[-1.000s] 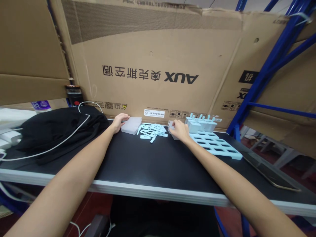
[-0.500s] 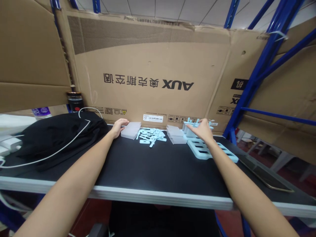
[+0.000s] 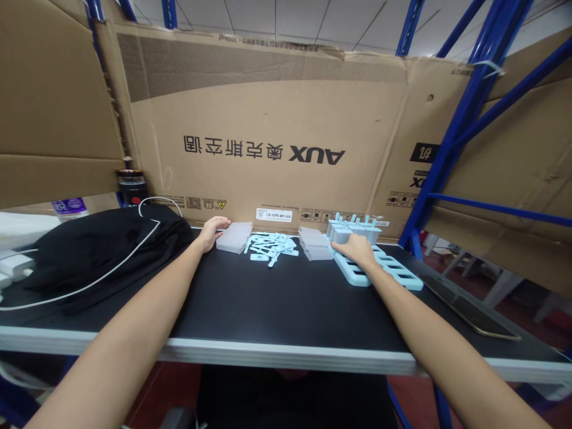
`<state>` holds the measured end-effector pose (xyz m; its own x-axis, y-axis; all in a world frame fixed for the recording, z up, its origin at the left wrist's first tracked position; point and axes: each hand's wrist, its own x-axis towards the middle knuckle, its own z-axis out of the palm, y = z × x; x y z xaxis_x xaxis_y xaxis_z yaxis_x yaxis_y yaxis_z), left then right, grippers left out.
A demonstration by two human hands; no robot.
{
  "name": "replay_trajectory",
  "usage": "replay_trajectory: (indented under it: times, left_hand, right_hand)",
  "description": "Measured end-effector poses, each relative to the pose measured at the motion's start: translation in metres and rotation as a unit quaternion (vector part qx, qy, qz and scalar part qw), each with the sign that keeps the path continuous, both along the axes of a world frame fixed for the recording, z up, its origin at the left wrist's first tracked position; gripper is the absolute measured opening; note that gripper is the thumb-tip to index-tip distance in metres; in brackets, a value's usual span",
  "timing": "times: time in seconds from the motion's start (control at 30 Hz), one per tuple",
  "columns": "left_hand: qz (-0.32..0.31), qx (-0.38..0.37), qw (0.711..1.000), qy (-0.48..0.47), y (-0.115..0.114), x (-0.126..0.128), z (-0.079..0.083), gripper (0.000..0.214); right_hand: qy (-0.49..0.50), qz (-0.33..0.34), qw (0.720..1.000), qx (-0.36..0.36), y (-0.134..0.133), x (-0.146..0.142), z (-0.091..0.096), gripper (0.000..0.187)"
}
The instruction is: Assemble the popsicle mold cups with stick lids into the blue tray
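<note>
My left hand (image 3: 211,233) lies with extended fingers against the left side of a stack of translucent white popsicle moulds (image 3: 235,237). My right hand (image 3: 355,249) rests low over a light blue popsicle mould tray (image 3: 354,275) with rectangular slots, thumb stretched to the left; its other fingers are partly hidden. Right behind that hand stands a group of moulds with light blue stick handles (image 3: 353,226). Between the hands lie a loose pile of light blue popsicle sticks (image 3: 270,247) and a second translucent mould stack (image 3: 315,243).
A black cloth (image 3: 111,250) with a white cable (image 3: 120,259) across it covers the table's left side. A dark jar (image 3: 132,187) stands behind it. A phone or tablet (image 3: 473,313) lies at the right. A cardboard panel (image 3: 268,107) and a blue metal frame (image 3: 460,143) enclose the back.
My right hand has come down and slightly left, from the moulds with stick handles to the slotted tray in front of them. My left hand stays by its stack. The view has shifted a little.
</note>
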<state>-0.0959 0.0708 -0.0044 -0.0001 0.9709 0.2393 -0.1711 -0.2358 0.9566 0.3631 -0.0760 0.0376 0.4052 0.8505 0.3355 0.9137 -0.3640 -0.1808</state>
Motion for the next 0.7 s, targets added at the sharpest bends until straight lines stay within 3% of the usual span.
replay_trajectory:
  times: [0.2,0.4,0.5,0.6,0.7]
  left_hand:
    - [0.008,0.003,1.0,0.009,-0.003,0.0,0.002,0.031]
    - [0.016,0.006,1.0,0.009,-0.009,0.001,0.005,0.03]
    - [0.015,0.008,1.0,0.012,-0.008,0.0,0.004,0.03]
    - [0.014,0.01,1.0,0.018,-0.006,-0.001,0.003,0.029]
    - [0.014,0.014,1.0,0.019,-0.004,-0.002,0.001,0.029]
  right_hand:
    - [0.038,-0.008,0.997,0.073,-0.004,-0.002,0.004,0.067]
    - [-0.046,0.043,0.972,0.226,-0.008,-0.018,0.019,0.044]
    - [-0.146,0.115,0.966,0.182,-0.001,-0.046,0.031,0.033]
    - [-0.289,0.22,0.925,0.114,0.013,-0.081,0.049,0.035]
    - [-0.356,0.257,0.895,0.08,0.026,-0.107,0.069,0.043]
